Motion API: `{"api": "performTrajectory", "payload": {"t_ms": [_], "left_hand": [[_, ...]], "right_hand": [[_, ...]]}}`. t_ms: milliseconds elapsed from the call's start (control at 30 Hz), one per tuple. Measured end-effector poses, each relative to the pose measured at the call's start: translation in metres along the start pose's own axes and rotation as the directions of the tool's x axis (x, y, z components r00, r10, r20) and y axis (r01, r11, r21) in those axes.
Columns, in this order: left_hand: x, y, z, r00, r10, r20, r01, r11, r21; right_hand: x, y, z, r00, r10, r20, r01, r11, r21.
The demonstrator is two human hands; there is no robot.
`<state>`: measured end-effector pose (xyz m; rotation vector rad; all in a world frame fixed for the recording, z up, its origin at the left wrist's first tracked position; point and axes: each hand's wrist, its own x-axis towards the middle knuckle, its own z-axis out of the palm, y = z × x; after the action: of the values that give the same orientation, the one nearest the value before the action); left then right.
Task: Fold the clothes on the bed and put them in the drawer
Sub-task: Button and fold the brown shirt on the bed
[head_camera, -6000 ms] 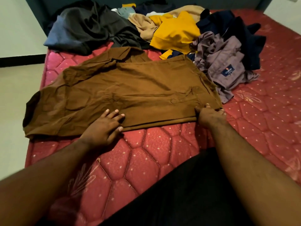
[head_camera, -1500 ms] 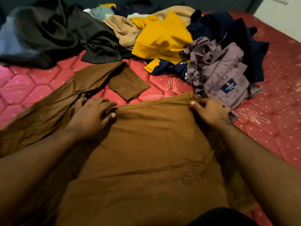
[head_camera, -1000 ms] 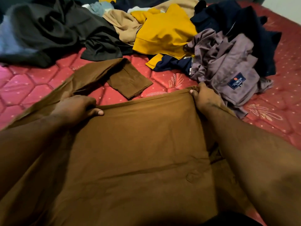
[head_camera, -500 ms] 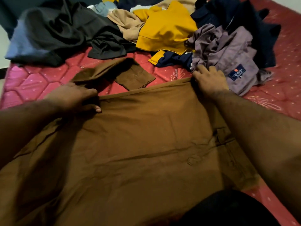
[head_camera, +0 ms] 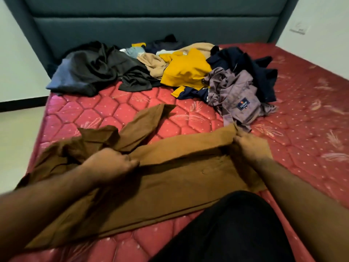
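On red mattress (head_camera: 283, 148), one brown shirt (head_camera: 179, 178), gripped by left hand (head_camera: 111, 163), right hand (head_camera: 249, 148)

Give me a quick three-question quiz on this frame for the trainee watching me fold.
1. True or false: both hands grip the brown shirt.
2. Which garment lies nearest the right hand? A) yellow top B) purple-grey shirt C) dark grey garment
3. Fill in: the brown shirt's loose sleeve lies on the red ____.

Key:
1. True; the left hand pinches the far edge too.
2. B
3. mattress
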<state>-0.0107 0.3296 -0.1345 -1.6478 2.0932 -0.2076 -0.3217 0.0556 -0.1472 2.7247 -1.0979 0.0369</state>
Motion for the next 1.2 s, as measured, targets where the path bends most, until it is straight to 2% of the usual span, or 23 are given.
{"api": "performTrajectory", "payload": {"t_ms": [33, 100, 133, 167, 300, 367, 400, 433, 500, 567, 600, 667, 700, 767, 833, 867, 933, 1000, 1067, 1100, 1133, 1200], "left_hand": [[-0.001, 0.018, 0.002, 0.995, -0.045, 0.093, 0.046, 0.999, -0.018], [-0.001, 0.036, 0.013, 0.979, -0.118, 0.166, 0.12, 0.993, -0.004], [-0.003, 0.039, 0.021, 0.979, -0.158, 0.126, 0.162, 0.987, -0.02], [-0.006, 0.039, 0.024, 0.982, -0.185, 0.028, 0.186, 0.982, -0.028], [-0.009, 0.04, 0.026, 0.96, -0.212, -0.185, 0.197, 0.976, -0.095], [-0.011, 0.033, 0.016, 0.925, -0.268, -0.27, 0.215, 0.953, -0.211], [-0.012, 0.027, 0.014, 0.877, -0.345, -0.335, 0.254, 0.923, -0.288], [-0.014, 0.02, 0.011, 0.809, -0.455, -0.373, 0.312, 0.869, -0.383], [-0.02, -0.003, 0.014, 0.651, -0.706, -0.278, 0.472, 0.664, -0.581], [-0.032, -0.033, 0.036, 0.498, -0.867, -0.013, 0.657, 0.387, -0.647], [-0.039, -0.044, 0.048, 0.459, -0.881, 0.118, 0.721, 0.292, -0.628], [-0.056, -0.056, 0.06, 0.479, -0.833, 0.278, 0.726, 0.197, -0.659], [-0.064, -0.057, 0.061, 0.524, -0.794, 0.308, 0.687, 0.18, -0.704], [-0.077, -0.052, 0.053, 0.604, -0.753, 0.262, 0.573, 0.182, -0.799], [-0.094, -0.05, 0.052, 0.624, -0.767, 0.146, 0.483, 0.232, -0.844], [-0.106, -0.048, 0.055, 0.621, -0.771, 0.142, 0.451, 0.202, -0.87], [-0.124, -0.041, 0.06, 0.646, -0.748, 0.153, 0.314, 0.078, -0.946], [-0.14, -0.031, 0.067, 0.656, -0.733, 0.182, 0.187, -0.075, -0.979], [-0.15, -0.023, 0.074, 0.658, -0.716, 0.233, 0.129, -0.198, -0.972], [-0.152, -0.021, 0.08, 0.656, -0.704, 0.273, 0.15, -0.234, -0.961], [-0.152, -0.022, 0.088, 0.652, -0.693, 0.308, 0.204, -0.231, -0.951], [-0.15, -0.026, 0.098, 0.672, -0.681, 0.29, 0.338, -0.066, -0.939]], "right_hand": [[-0.011, -0.003, 0.002, 0.997, 0.023, 0.071, -0.022, 1.0, -0.022], [-0.026, -0.007, 0.005, 0.982, 0.067, 0.176, -0.056, 0.996, -0.068], [-0.029, -0.008, 0.007, 0.977, 0.088, 0.195, -0.074, 0.994, -0.076], [-0.032, -0.009, 0.007, 0.974, 0.101, 0.202, -0.088, 0.993, -0.075], [-0.03, -0.013, -0.002, 0.954, 0.165, 0.249, -0.156, 0.986, -0.056], [-0.023, -0.016, -0.011, 0.932, 0.207, 0.297, -0.205, 0.978, -0.038], [-0.017, -0.019, -0.018, 0.928, 0.211, 0.307, -0.215, 0.976, -0.022], [-0.009, -0.024, -0.023, 0.929, 0.199, 0.311, -0.215, 0.977, 0.015], [0.007, -0.042, -0.036, 0.937, 0.132, 0.324, -0.19, 0.97, 0.155], [0.022, -0.076, -0.046, 0.945, 0.038, 0.326, -0.145, 0.939, 0.311], [0.028, -0.095, -0.05, 0.947, -0.01, 0.321, -0.122, 0.913, 0.39], [0.044, -0.135, -0.05, 0.949, -0.093, 0.301, -0.075, 0.862, 0.501], [0.055, -0.154, -0.045, 0.951, -0.116, 0.287, -0.057, 0.846, 0.53], [0.071, -0.186, -0.037, 0.959, -0.155, 0.239, -0.011, 0.818, 0.575], [0.09, -0.211, -0.026, 0.964, -0.211, 0.164, 0.07, 0.791, 0.607], [0.098, -0.222, -0.018, 0.958, -0.237, 0.164, 0.096, 0.8, 0.592], [0.114, -0.234, -0.008, 0.95, -0.246, 0.19, 0.149, 0.897, 0.415], [0.13, -0.241, 0.004, 0.941, -0.278, 0.194, 0.216, 0.933, 0.288], [0.14, -0.245, 0.013, 0.939, -0.321, 0.122, 0.272, 0.912, 0.307], [0.142, -0.244, 0.014, 0.948, -0.309, 0.075, 0.267, 0.902, 0.34], [0.142, -0.244, 0.012, 0.961, -0.275, 0.008, 0.25, 0.885, 0.392], [0.136, -0.239, 0.0, 0.976, -0.174, -0.129, 0.216, 0.827, 0.519]]}}
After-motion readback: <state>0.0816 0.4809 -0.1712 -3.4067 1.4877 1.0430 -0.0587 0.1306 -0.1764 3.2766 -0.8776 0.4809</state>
